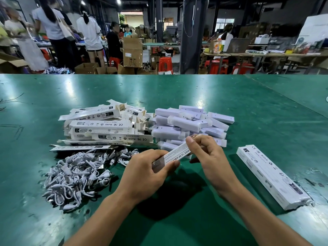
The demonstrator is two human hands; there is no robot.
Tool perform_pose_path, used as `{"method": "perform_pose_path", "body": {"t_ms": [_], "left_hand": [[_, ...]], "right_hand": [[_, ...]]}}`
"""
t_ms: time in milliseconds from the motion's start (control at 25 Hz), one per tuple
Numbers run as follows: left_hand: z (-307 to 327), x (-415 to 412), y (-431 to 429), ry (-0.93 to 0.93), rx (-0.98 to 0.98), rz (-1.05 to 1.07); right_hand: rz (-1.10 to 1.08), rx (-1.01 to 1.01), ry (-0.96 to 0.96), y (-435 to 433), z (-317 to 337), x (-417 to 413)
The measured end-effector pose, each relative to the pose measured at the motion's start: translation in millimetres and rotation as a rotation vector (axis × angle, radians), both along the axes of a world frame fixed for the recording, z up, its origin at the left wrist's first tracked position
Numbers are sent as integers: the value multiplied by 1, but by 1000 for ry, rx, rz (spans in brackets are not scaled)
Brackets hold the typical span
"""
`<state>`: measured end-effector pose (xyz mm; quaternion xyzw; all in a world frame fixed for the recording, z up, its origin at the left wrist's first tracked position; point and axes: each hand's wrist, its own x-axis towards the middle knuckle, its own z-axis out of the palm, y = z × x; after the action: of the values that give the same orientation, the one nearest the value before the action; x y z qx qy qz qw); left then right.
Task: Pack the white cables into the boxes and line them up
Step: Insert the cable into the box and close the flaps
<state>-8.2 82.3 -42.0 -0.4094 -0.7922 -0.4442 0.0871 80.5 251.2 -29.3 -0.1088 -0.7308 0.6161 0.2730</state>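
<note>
The left hand (149, 168) curls its fingers (154, 154) round a box (174, 153), steadying it above the bench (177, 96) while the right hand (211, 157) pinches its far end, seemingly tucking the flap.

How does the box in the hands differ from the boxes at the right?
The held box is lifted, gripped by left hand and right hand; the row of boxes lies flat, untouched. The held box is single; the row holds several side by side. Both are long, white, printed.

a green table (230, 96) carries a heap of open white boxes (104, 126), plain white blocks (188, 123), tangled white cables (78, 176), and lined-up boxes (271, 176) at right.
</note>
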Motion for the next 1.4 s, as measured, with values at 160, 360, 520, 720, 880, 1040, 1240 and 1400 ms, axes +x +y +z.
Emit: {"method": "perform_pose_path", "body": {"t_ms": [160, 360, 520, 720, 880, 1040, 1240, 1400], "left_hand": [[4, 5, 3, -184, 126, -51], [11, 4, 0, -371, 354, 38], [17, -2, -3, -399, 532, 113], [26, -13, -9, -417, 694, 239], [32, -22, -16, -452, 806, 283], [30, -27, -19, -434, 799, 364], [22, -35, -23, -498, 813, 408], [19, -40, -25, -487, 747, 417]], "right_hand": [[-70, -10, 140, 0, 3, 1], [-65, -17, 236, -11, -1, 3], [15, 269, -2, -23, -24, -1], [177, 545, -99, -25, -30, -11], [159, 685, -145, -34, -28, -31], [149, 849, -182, -57, -25, -61], [95, 1083, -303, -74, -25, -90], [73, 991, -285, -72, -26, -89]]}}
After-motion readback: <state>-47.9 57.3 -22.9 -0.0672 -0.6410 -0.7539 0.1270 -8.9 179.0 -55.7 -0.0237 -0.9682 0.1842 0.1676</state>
